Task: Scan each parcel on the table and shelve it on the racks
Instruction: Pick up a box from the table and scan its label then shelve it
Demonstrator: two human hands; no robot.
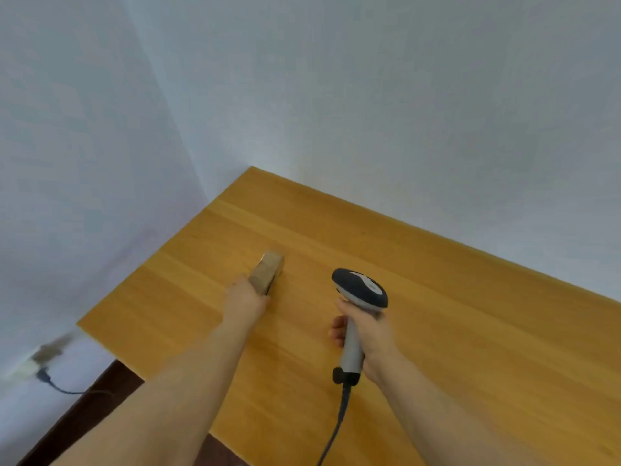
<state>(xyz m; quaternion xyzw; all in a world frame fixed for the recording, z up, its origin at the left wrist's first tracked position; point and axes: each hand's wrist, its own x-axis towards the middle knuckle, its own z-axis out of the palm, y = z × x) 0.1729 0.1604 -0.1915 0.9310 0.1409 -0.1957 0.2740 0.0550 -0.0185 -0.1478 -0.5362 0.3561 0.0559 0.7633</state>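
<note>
- Closest in: a dark cable (336,428), trailing from the butt of a handheld barcode scanner (361,287) and out past the bottom edge.
- Just beyond: right hand (368,334) wrapped firmly round the scanner's grey handle, fingers curled. Dark-and-white head pointed forward and slightly left, apparently raised over the wooden table (487,331), not laid on it.
- To the left, a little farther: left hand (247,302) closed on the near end of a small brown cardboard parcel (270,269), with most of the fingers hidden behind the hand.
- Parcel: long, narrow and blurred, far end pointing away, near the middle of the tabletop. Clearly apart from the scanner head, off to its left. Impossible to say whether lifted or touching the wood.
- No label, barcode or scan beam to be made out.
- Judged progress: mid-scan for this parcel, probably lining code up with scanner; shelving not yet done. No other parcel in sight, so possibly the last, though not all of the table in view.
- Farthest: pale walls (369,95) meeting in a corner; low on the left, a blurred socket (37,361) with a plugged-in lead. No racks in view.
</note>
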